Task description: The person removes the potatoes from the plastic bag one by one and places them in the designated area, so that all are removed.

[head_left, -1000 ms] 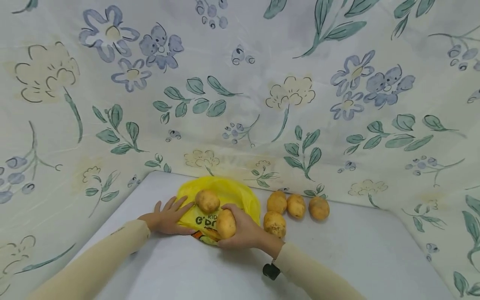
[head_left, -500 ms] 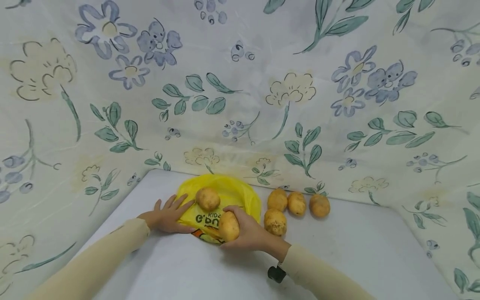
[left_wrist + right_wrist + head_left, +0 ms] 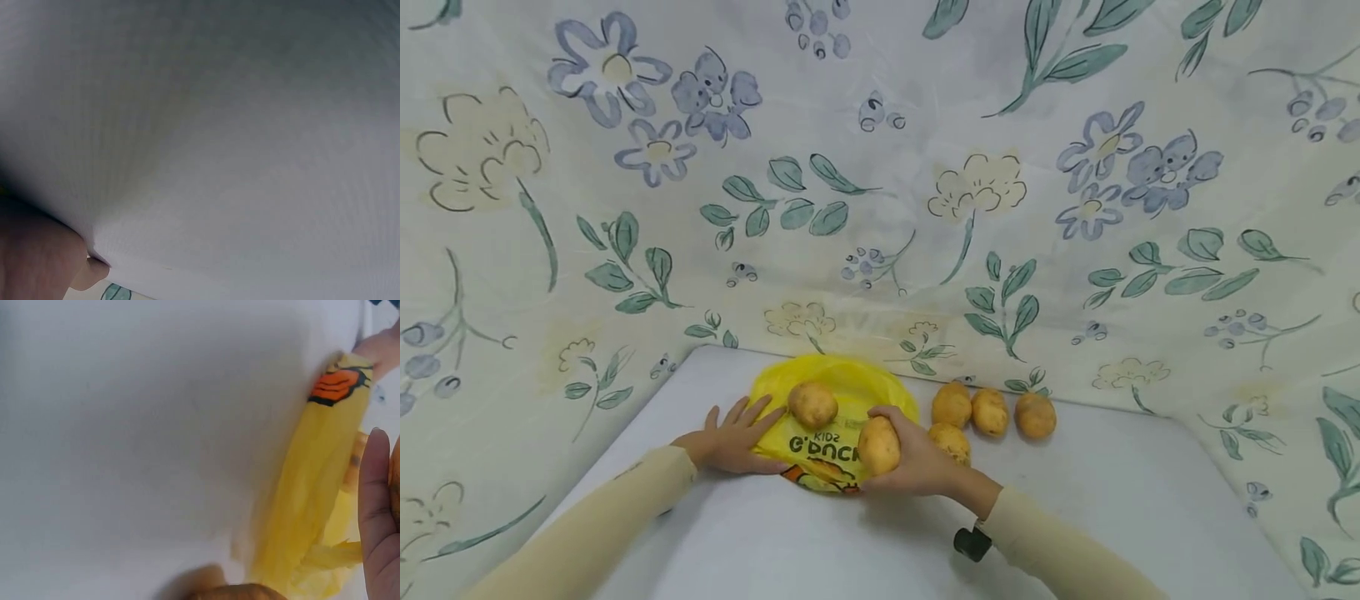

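A yellow plastic bag (image 3: 827, 435) with printed black lettering lies on the white table, and one potato (image 3: 812, 405) rests on it. My left hand (image 3: 734, 439) lies with fingers spread over the bag's left edge. In my right hand (image 3: 917, 458) a potato (image 3: 878, 446) is gripped between thumb and fingers, over the bag's right part. The right wrist view shows the right hand's thumb (image 3: 377, 500) and the bag's side (image 3: 306, 487). In the left wrist view only part of the left hand (image 3: 37, 259) appears at the lower left corner.
Right of the bag, several potatoes (image 3: 990, 412) sit grouped on the white table (image 3: 1097, 500); the right hand partly hides the nearest one (image 3: 951, 440). A floral cloth (image 3: 880, 225) hangs behind and at the sides. A dark device (image 3: 972, 544) is strapped at the right wrist.
My right hand has moved to the right with its potato, uncovering more of the bag's lettering. The left hand stays in place on the bag's edge.
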### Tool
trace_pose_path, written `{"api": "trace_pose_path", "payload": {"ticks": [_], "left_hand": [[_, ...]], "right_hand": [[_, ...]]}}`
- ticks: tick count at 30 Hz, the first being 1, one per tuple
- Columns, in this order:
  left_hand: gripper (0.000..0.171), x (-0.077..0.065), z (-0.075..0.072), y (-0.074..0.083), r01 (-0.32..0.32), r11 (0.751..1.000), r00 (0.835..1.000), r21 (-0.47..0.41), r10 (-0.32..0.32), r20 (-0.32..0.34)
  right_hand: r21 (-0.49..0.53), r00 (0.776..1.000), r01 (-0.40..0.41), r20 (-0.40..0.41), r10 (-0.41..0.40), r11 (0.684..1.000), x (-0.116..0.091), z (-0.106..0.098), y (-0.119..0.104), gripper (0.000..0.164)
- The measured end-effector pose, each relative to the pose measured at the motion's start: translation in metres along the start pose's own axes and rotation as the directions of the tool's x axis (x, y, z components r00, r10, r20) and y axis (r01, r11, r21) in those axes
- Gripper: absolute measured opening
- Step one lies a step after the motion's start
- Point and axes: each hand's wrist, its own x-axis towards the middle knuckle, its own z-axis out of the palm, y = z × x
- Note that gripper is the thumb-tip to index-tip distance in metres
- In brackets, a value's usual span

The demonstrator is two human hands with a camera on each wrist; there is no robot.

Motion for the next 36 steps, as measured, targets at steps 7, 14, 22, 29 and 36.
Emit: {"api": "trace_pose_path", "payload": {"ticks": [7,14,22,29,36], "left_hand": [[0.113,0.005,-0.001,0.005,-0.012,1.000,1.000,0.002,0.012,-0.011],[0.111,0.003,-0.003,0.005,0.009,1.000,1.000,0.016,-0.009,-0.001],[0.111,0.002,0.001,0.003,0.015,1.000,1.000,0.007,-0.014,-0.015],[0.108,-0.002,-0.004,0.008,0.015,1.000,1.000,0.015,-0.015,-0.002],[0.107,-0.003,-0.004,0.010,0.019,1.000,1.000,0.008,-0.019,0.000]], "right_hand": [[0.022,0.998,0.004,-0.057,-0.002,1.000,-0.010,-0.021,-0.001,0.090],[0.030,0.995,0.006,-0.098,-0.003,1.000,-0.017,-0.034,-0.003,0.086],[0.026,0.987,-0.015,-0.158,0.018,1.000,-0.027,-0.051,0.006,0.082],[0.051,0.975,-0.114,-0.188,0.122,0.992,-0.038,-0.067,0.015,0.082],[0.004,0.964,-0.120,-0.237,0.117,0.993,-0.048,-0.079,0.031,0.086]]}}
